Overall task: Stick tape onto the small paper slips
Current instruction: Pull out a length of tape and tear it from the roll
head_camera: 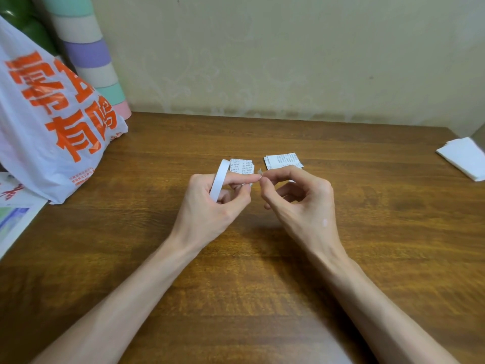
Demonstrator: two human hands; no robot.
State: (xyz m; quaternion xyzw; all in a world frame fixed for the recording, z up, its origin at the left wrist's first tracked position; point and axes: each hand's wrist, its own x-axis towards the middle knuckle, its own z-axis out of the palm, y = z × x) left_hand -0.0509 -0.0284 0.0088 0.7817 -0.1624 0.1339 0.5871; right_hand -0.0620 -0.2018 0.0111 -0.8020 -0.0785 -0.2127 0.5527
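White tape ring (219,179) is gripped by the curled left hand (210,208), just before the small printed paper slips (241,165). Its free end (259,172) is pinched by the right hand (304,203).

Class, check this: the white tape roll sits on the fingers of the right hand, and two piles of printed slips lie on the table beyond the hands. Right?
Not quite. The head view shows the tape roll on the left hand; the right hand pinches its free end. The two piles of printed slips do lie on the table beyond the hands.
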